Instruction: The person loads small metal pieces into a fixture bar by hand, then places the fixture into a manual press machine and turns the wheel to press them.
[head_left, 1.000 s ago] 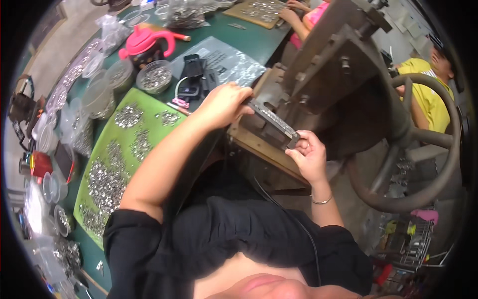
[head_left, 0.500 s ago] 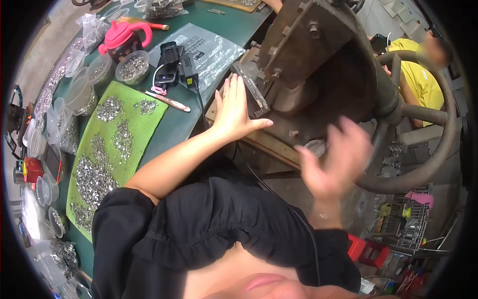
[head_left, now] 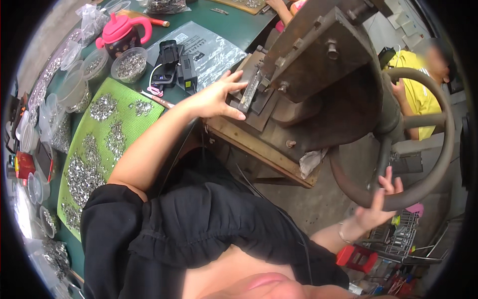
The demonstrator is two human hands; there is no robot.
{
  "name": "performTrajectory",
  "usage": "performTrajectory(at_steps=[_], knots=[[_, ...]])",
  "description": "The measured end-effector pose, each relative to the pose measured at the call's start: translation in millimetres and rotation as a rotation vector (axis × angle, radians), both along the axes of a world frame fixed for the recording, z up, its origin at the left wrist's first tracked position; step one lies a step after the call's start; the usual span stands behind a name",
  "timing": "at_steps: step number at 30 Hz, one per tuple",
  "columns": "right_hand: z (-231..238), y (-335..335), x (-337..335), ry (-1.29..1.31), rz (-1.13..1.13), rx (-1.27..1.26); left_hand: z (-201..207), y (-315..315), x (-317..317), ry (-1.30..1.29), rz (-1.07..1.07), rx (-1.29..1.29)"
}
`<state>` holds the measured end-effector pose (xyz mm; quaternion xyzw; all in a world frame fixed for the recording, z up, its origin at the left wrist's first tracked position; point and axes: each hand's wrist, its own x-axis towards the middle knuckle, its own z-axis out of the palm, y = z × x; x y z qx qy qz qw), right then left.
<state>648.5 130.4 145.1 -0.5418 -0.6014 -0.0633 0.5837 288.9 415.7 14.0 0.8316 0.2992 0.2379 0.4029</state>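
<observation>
At the bed of a heavy dark metal hand press point(head_left: 318, 65), my left hand point(head_left: 219, 97) has its thumb and fingers spread apart. They lie at the near end of a narrow metal die bar point(head_left: 250, 91); whether they touch it I cannot tell. My right hand point(head_left: 378, 204) is at the lower rim of the press's big round handwheel point(head_left: 443, 149), its fingers stretched out and apart, not wrapped round the rim. A crumpled whitish cloth point(head_left: 312, 162) hangs at the corner of the wooden press base point(head_left: 259, 152).
Small shiny metal pieces lie heaped on a green mat point(head_left: 127, 149) on the green table at left. Nearby stand plastic tubs point(head_left: 128, 65), a pink-lidded pot point(head_left: 119, 35), a black device point(head_left: 167, 65) and a clear bag point(head_left: 204, 50). Beyond the wheel is a person in yellow point(head_left: 416, 92).
My right hand has moved right and down, from beside the press base to the handwheel rim. My left hand has changed from flat beside the die bar to spread at its end.
</observation>
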Motion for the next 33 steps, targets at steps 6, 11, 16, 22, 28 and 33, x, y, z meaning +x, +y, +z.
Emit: performTrajectory(at_steps=[6,11,16,22,28,33], knots=[[124.3,23.0,38.2,0.353,0.303,-0.214,-1.2,20.9,14.8,0.002,0.008,-0.003],[188.3,56.4,85.9,0.539,0.445,-0.484,-11.1,27.0,29.1,-0.024,0.057,0.035],[210.1,73.7,107.4,0.632,0.463,-0.560,-18.7,30.3,36.9,0.030,0.073,0.099],[65.4,13.7,44.3,-0.173,0.448,-0.031,-10.1,11.3,28.9,0.052,0.295,0.133],[73.2,15.0,29.7,0.203,0.179,-0.118,-20.6,21.7,37.3,0.082,0.295,0.124],[94.0,33.5,-0.4,0.355,0.048,0.097,-25.9,19.8,31.5,0.057,0.282,0.110]])
